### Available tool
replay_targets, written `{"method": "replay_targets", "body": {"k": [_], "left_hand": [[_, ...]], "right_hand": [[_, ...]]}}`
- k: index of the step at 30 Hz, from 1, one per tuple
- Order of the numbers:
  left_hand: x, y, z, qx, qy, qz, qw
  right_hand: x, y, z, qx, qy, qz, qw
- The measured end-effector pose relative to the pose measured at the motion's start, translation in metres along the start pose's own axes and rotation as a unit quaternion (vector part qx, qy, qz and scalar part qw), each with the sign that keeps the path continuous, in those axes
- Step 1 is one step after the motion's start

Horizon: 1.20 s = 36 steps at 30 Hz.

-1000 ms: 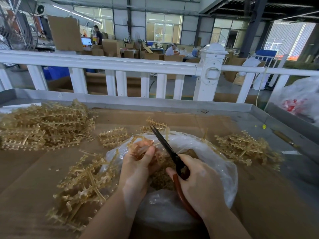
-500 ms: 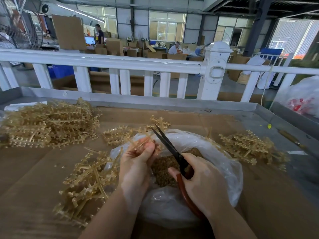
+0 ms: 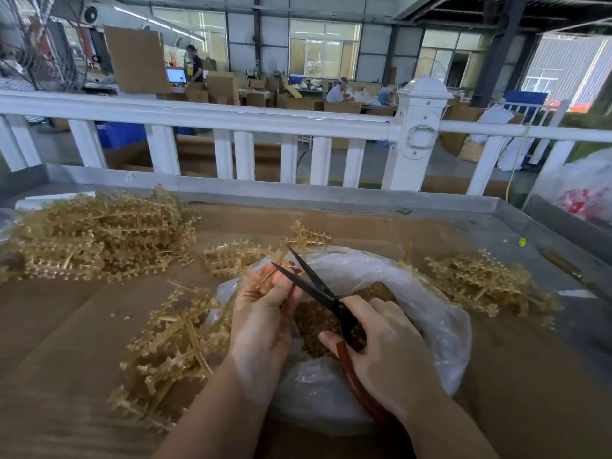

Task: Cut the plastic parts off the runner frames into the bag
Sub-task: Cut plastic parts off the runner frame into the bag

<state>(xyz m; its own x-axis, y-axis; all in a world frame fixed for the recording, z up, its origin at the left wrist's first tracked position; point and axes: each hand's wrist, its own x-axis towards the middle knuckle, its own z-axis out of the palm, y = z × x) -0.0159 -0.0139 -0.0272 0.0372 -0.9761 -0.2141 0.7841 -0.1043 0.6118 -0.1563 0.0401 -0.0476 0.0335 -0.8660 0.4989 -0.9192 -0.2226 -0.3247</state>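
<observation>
Far-left pile (image 3: pixel 99 236): a tall heap of amber runner frames is stacked on the cardboard-lined table (image 3: pixel 49 326), parts seemingly uncut — the largest share of work left, it is judged.
Near-left frames (image 3: pixel 175 342): a looser scatter is seen just beside the bag, with many parts on the branches.
Left hand (image 3: pixel 261 313): one runner frame (image 3: pixel 261 276) is pinched between thumb and curled fingers and held over the bag's mouth.
Scissors (image 3: pixel 314 288): the blades are parted around the held frame's tip; no cut is completed at this instant.
Bag (image 3: pixel 430 313): a clear plastic bag is open on the table, and a brown mound of cut parts (image 3: pixel 318 323) is visible inside — a fair amount is judged done.
Right hand (image 3: pixel 387 356): the fingers are curled through the red scissor handles.
Right pile (image 3: pixel 480 279): more frames lie beside the bag; whether these are stripped cannot be told.
</observation>
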Motion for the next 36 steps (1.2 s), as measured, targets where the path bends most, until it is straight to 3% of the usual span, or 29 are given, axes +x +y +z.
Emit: {"method": "replay_targets", "body": {"k": [20,36], "left_hand": [[0.0029,-0.0064,-0.0014,0.051,-0.032,0.018,0.998],[0.0016,-0.0065,-0.0036,0.088,-0.035,0.02,0.995]], "right_hand": [[0.0037,0.0014,-0.0017,0.039,-0.023,-0.014,0.999],[0.0042,0.0009,-0.0027,0.009,0.018,-0.029,0.999]]}}
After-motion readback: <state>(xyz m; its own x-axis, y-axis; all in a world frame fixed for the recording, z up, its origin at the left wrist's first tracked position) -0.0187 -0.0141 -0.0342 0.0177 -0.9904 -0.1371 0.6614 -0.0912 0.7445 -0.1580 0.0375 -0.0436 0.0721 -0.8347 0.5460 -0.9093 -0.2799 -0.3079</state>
